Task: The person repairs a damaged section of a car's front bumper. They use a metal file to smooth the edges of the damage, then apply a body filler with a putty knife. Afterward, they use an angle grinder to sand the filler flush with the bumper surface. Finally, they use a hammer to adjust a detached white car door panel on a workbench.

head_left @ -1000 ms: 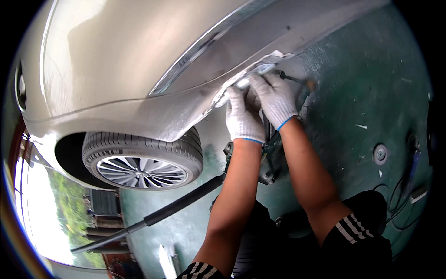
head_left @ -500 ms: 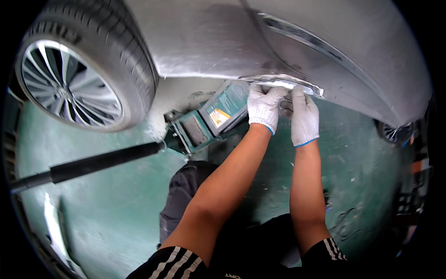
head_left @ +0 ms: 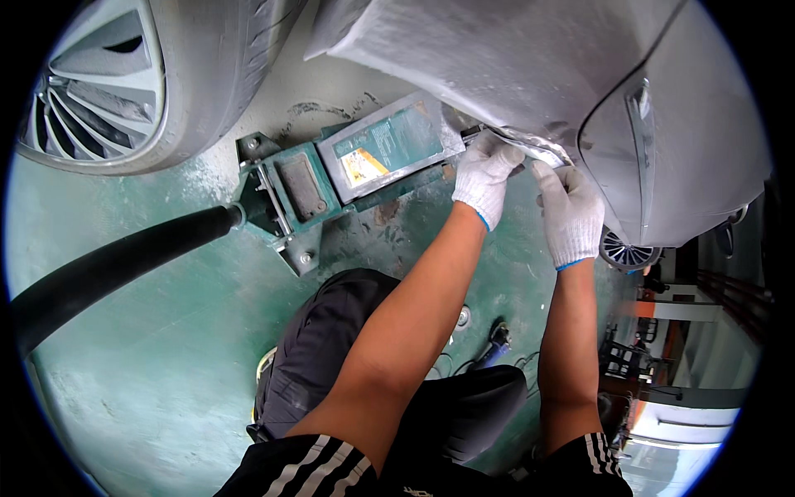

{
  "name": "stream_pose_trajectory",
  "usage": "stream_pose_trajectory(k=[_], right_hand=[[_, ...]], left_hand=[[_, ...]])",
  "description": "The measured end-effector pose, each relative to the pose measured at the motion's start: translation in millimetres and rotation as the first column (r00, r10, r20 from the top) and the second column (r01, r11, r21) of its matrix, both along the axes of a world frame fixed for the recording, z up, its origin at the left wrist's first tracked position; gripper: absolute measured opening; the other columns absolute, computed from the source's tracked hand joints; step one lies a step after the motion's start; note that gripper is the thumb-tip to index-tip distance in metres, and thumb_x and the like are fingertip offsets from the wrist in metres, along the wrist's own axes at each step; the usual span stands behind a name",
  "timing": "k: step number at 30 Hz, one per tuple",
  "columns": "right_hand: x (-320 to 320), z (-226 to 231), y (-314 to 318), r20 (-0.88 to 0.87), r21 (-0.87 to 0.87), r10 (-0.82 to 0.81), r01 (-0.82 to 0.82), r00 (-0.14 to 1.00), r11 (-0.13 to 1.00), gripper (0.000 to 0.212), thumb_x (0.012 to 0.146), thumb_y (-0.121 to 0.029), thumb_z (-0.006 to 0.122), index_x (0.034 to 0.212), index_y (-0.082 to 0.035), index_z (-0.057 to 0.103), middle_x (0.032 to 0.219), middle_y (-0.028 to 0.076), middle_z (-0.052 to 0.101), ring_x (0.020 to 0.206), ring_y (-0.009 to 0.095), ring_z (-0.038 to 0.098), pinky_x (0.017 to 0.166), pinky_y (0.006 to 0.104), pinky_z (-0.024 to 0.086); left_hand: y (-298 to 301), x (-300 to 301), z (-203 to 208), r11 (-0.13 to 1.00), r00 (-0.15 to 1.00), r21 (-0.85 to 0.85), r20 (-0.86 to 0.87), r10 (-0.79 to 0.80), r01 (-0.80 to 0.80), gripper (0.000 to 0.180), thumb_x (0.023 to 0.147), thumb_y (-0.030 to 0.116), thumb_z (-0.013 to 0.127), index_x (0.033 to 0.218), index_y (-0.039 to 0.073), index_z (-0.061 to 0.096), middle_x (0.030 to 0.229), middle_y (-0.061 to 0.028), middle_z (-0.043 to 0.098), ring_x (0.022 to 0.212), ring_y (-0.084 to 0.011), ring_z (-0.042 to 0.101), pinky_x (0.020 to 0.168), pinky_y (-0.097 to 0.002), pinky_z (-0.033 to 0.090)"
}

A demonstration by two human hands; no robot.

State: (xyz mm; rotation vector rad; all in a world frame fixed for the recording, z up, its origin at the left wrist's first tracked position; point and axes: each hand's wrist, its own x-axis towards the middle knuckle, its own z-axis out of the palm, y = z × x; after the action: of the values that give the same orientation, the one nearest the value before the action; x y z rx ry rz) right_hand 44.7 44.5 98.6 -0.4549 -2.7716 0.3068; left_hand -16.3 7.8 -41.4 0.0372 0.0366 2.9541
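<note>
At the lower edge of a grey car body (head_left: 497, 58), I pinch a shiny silver strip (head_left: 544, 151), possibly foil or thin metal. My left hand (head_left: 489, 174), in a white knit glove with a blue cuff edge, is closed on the strip's left part beside the jack's far end. Gloved the same way, my right hand (head_left: 571, 211) is closed at the strip's right part, below the door seam. The strip curves along the sill's underside; the fingertips partly hide its ends. Bare, dull metal shows on the panel around it.
A green floor jack (head_left: 331, 178) reaches under the car, its black padded handle (head_left: 124, 265) running left. The wheel (head_left: 174, 83) stands at upper left. On the green floor, a blue-and-black tool (head_left: 495, 346) with a cord lies between my arms. Shelving stands at far right.
My view has turned and come closer, so the jack looks larger and the wheel sits farther left. My hands are a little farther apart, both still at the silver strip.
</note>
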Motion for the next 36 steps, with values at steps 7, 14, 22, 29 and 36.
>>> stream_pose_trajectory(k=[7, 14, 22, 29, 36], right_hand=[[-2.6, 0.9, -5.6, 0.035, 0.052, -0.030, 0.028, 0.999, 0.998, 0.044, 0.097, -0.041, 0.076, 0.083, 0.000, 0.072, 0.065, 0.007, 0.066, 0.059, 0.011, 0.060, 0.059, 0.0306, 0.049], [-6.7, 8.4, -7.5, 0.086, 0.045, -0.036, 0.032, 0.996, 0.998, 0.046, 0.099, -0.041, 0.075, 0.082, 0.001, 0.071, 0.063, 0.004, 0.063, 0.058, 0.010, 0.057, 0.056, 0.0296, 0.045], [-7.3, 5.6, -18.3, 0.122, 0.024, -0.076, 0.074, 0.990, 0.997, 0.045, 0.101, -0.042, 0.075, 0.085, 0.000, 0.073, 0.066, 0.002, 0.063, 0.061, 0.009, 0.055, 0.058, 0.0272, 0.044], [-5.7, 5.4, -15.9, 0.103, -0.065, -0.063, 0.069, 0.993, 0.995, 0.042, 0.103, -0.040, 0.074, 0.095, 0.001, 0.074, 0.076, 0.003, 0.068, 0.063, 0.008, 0.058, 0.061, 0.0245, 0.047], [-2.1, 5.7, -23.1, 0.130, 0.021, -0.074, 0.072, 0.989, 0.997, 0.040, 0.108, -0.035, 0.067, 0.100, 0.003, 0.076, 0.079, 0.004, 0.070, 0.067, 0.009, 0.059, 0.065, 0.0255, 0.048]], left_hand=[[-7.7, 1.6, 8.2, 0.991, 0.998, 0.123, 0.031, -0.056, 0.051, 0.051, 0.078, 0.013, 0.094, 0.121, 0.002, 0.068, 0.108, -0.0053, 0.072, 0.099, -0.0182, 0.068, 0.090, -0.0339, 0.055], [-3.5, -1.2, 11.6, 0.968, 0.998, 0.246, 0.039, -0.053, 0.042, 0.053, 0.078, 0.002, 0.090, 0.124, -0.003, 0.066, 0.112, -0.0105, 0.074, 0.102, -0.0231, 0.071, 0.098, -0.0377, 0.056], [5.4, -1.3, 7.5, 0.947, 0.998, 0.320, 0.057, -0.015, -0.004, 0.045, 0.081, 0.000, 0.086, 0.121, -0.006, 0.066, 0.112, -0.0129, 0.075, 0.101, -0.0211, 0.071, 0.095, -0.0343, 0.058], [9.3, 6.4, 18.3, 0.965, 0.992, 0.261, 0.127, -0.015, -0.019, 0.044, 0.085, 0.006, 0.086, 0.123, -0.006, 0.069, 0.115, -0.0125, 0.076, 0.104, -0.0226, 0.069, 0.101, -0.0358, 0.053], [19.0, 17.2, 34.3, 0.987, 0.975, 0.150, 0.220, 0.021, -0.055, 0.051, 0.088, 0.035, 0.086, 0.116, -0.003, 0.067, 0.103, -0.0116, 0.075, 0.091, -0.0228, 0.072, 0.080, -0.0382, 0.058]])
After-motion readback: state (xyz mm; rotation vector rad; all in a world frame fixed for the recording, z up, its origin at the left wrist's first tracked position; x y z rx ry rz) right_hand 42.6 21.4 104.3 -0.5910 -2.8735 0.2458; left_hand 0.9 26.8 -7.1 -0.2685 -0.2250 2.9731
